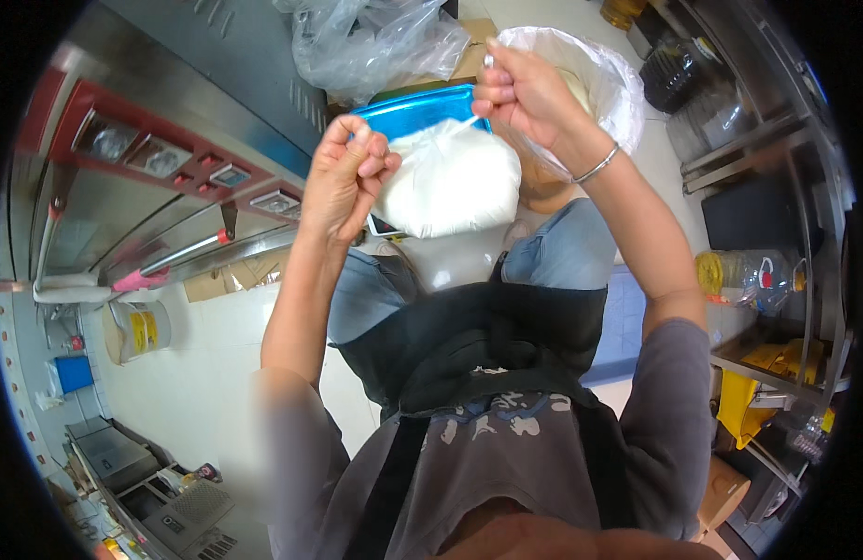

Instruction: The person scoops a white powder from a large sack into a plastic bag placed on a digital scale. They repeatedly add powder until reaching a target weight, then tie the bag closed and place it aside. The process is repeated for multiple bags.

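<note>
A filled, translucent bag [450, 182] with white contents, which I cannot identify, bulges between my knees. Its gathered neck is drawn out to both sides. My left hand [347, 177] is closed, pinching one end of the bag's top just left of the neck. Higher up on the right, my right hand [525, 98] is closed on the other end, and a thin twisted strip of plastic runs from it down to the neck. Behind the bag lies a shiny blue tray [408, 114], partly hidden by the bag. What supports the bag is mostly hidden.
A large container with a translucent liner [627, 84] stands behind my right hand. Crumpled clear plastic [375, 47] lies beyond the tray. A steel oven front [170, 163] rises at left, a shelf rack [749, 149] at right. A white bucket [137, 331] stands on the floor.
</note>
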`<state>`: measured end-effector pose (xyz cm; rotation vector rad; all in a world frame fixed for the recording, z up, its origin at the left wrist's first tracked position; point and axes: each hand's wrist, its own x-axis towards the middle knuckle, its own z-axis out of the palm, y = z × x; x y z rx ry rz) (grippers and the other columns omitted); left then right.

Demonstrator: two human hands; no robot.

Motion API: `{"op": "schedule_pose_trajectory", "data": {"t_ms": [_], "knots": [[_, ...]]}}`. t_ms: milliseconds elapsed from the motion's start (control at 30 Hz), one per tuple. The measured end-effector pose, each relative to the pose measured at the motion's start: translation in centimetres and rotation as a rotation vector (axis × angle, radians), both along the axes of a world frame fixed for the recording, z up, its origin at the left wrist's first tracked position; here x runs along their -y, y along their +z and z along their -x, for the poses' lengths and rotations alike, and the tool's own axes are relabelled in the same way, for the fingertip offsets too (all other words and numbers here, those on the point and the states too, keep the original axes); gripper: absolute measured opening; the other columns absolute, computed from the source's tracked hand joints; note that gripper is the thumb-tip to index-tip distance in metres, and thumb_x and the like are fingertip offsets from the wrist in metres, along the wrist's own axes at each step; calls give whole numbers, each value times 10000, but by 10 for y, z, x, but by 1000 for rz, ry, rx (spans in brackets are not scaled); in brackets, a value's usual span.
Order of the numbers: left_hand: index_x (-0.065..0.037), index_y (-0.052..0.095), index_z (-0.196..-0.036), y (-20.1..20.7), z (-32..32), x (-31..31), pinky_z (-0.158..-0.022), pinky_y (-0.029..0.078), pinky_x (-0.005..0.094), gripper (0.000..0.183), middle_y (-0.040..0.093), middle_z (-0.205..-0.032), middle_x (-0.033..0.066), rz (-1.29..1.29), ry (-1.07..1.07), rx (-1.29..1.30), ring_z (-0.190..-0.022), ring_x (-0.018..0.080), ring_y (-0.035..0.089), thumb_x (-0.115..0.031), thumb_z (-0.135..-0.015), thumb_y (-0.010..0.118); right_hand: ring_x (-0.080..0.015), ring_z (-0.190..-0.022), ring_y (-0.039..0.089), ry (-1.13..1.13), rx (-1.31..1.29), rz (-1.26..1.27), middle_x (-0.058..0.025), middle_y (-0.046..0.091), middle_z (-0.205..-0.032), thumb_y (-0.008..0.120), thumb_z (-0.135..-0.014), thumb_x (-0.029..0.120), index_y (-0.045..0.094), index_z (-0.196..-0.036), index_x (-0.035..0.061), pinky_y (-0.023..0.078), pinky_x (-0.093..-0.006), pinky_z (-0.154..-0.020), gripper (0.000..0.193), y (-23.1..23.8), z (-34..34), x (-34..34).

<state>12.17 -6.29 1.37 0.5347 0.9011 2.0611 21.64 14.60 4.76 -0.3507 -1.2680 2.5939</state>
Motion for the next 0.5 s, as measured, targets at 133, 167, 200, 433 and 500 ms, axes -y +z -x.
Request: {"op": "schedule_pose_trajectory", "data": {"t_ms": [133,167,200,433,500], "knots": [[-85,461,-839,-24,-15,14,-687,456,249,72,468,-698,-7,144,-28,59,-567,44,392,-78,-892,508,-78,-499,310,2,88,53,13,343,-628,415,-936,204,361,-763,83,446,-313,-559,218,-35,-12,6],[-88,458,-839,-21,-16,12,-684,455,250,74,468,-698,-8,152,-28,32,-568,45,392,-81,-893,508,-79,-499,311,-3,108,55,12,343,-630,409,-939,200,362,-763,82,441,-313,-553,216,-35,-11,7],[-90,455,-839,-17,-15,9,-681,454,251,76,468,-698,-10,159,-28,4,-568,46,393,-83,-894,508,-82,-492,309,-35,111,71,11,347,-633,410,-939,206,364,-765,81,426,-310,-536,219,-34,-9,7],[-53,455,-871,-18,23,-23,-655,477,282,58,521,-693,46,599,55,-673,-598,151,523,-101,-884,483,-69,-489,303,-70,95,-174,27,343,-611,431,-930,226,353,-749,105,412,-285,-546,231,-24,28,15],[-22,440,-867,-23,29,-37,-581,479,321,92,543,-645,120,773,200,-1290,-583,226,560,-102,-871,486,-69,-480,311,-64,109,-189,24,355,-623,440,-924,241,365,-761,110,416,-292,-541,223,-36,48,11]]}}
